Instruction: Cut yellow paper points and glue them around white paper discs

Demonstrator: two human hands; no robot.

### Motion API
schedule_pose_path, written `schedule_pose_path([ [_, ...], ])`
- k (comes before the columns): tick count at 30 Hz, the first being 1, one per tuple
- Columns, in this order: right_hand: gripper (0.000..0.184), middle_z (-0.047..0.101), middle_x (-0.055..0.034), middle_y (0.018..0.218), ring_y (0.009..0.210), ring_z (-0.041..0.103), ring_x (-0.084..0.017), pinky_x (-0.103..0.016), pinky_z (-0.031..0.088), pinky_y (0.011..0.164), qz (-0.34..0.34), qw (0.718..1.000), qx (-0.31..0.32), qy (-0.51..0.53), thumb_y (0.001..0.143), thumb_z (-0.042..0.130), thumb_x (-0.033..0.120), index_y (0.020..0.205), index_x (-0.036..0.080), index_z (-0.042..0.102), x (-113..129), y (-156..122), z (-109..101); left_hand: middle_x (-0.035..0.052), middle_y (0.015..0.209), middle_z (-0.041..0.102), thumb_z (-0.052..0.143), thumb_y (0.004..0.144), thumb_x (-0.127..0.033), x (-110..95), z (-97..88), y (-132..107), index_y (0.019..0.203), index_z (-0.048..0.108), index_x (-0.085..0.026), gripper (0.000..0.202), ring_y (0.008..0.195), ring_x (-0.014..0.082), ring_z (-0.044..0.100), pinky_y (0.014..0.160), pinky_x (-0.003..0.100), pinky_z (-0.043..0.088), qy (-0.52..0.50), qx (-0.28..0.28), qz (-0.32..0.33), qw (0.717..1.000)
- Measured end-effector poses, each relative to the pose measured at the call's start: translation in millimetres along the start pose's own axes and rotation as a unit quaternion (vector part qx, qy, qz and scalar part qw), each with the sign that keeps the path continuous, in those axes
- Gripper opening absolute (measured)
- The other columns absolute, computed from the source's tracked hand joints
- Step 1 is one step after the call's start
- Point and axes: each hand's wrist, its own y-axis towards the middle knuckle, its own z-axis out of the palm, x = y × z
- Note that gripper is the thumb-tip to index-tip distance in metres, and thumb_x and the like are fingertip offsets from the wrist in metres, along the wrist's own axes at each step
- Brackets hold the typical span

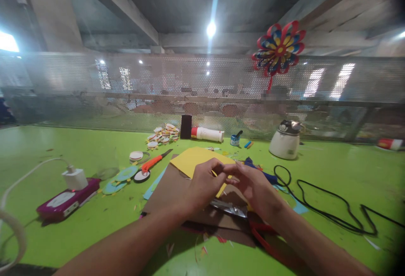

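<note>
My left hand (205, 181) and my right hand (255, 185) meet above a brown board (164, 193). Both have their fingers pinched together, tips nearly touching; whatever they pinch is too small or hidden to make out. Behind them a yellow sheet of paper (193, 160) lies on the board, and a narrow yellow piece (221, 190) shows between the hands. Below my fingers rest scissors (230, 208) with red handles, partly covered by my right wrist. Just beyond my right hand is a blue tool (268, 177) with a black cord, mostly hidden.
On the green table (104, 242) lie an orange-handled knife (153, 163), light-blue paper discs (122, 179) and a purple power strip (69, 200) with a white charger. Farther back are a phone (186, 127), a white bottle (207, 134) and a cream-coloured container (284, 141). A black cord (332, 210) loops right.
</note>
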Motion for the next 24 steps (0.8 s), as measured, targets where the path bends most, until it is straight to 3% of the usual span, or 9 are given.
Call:
schedule_pose_path([
  [8, 0.023, 0.072, -0.0077, 0.097, 0.096, 0.059, -0.024, -0.037, 0.043, 0.083, 0.004, 1.000, -0.007, -0.012, 0.086, 0.061, 0.038, 0.086, 0.021, 0.077, 3, -2, 2, -0.0023, 0.061, 0.061, 0.058, 0.080, -0.027, -1, -2.5, -1, 0.063, 0.063, -0.016, 0.021, 0.061, 0.0107, 0.054, 0.056, 0.020, 0.039, -0.033, 0.013, 0.009, 0.999],
  [13, 0.023, 0.072, -0.0067, 0.092, 0.093, 0.060, -0.023, -0.035, 0.044, 0.080, 0.005, 1.000, -0.016, -0.009, 0.085, 0.062, 0.038, 0.085, 0.021, 0.077, 1, 0, 0, 0.0015, 0.076, 0.072, 0.056, 0.082, -0.025, 1, -1.1, -2, 0.078, 0.073, -0.018, 0.018, 0.072, 0.0140, 0.063, 0.062, 0.021, 0.046, -0.096, 0.034, 0.006, 0.995],
  [19, 0.024, 0.072, -0.0052, 0.092, 0.093, 0.060, -0.022, -0.035, 0.044, 0.081, 0.013, 1.000, -0.013, 0.001, 0.085, 0.060, 0.039, 0.085, 0.022, 0.077, 4, 1, -1, 0.0027, 0.082, 0.074, 0.054, 0.083, -0.024, -2, -1.5, -1, 0.090, 0.074, -0.019, 0.022, 0.076, 0.0152, 0.065, 0.070, 0.024, 0.050, -0.132, 0.048, 0.009, 0.990],
  [24, 0.025, 0.072, -0.0049, 0.086, 0.084, 0.060, -0.020, -0.035, 0.045, 0.078, 0.004, 1.000, -0.011, 0.003, 0.085, 0.060, 0.039, 0.083, 0.021, 0.077, 8, 1, 1, 0.0024, 0.072, 0.069, 0.058, 0.079, -0.019, -15, -3.9, 1, 0.077, 0.072, -0.015, 0.015, 0.069, 0.0135, 0.062, 0.067, 0.024, 0.050, -0.213, 0.064, -0.038, 0.974],
])
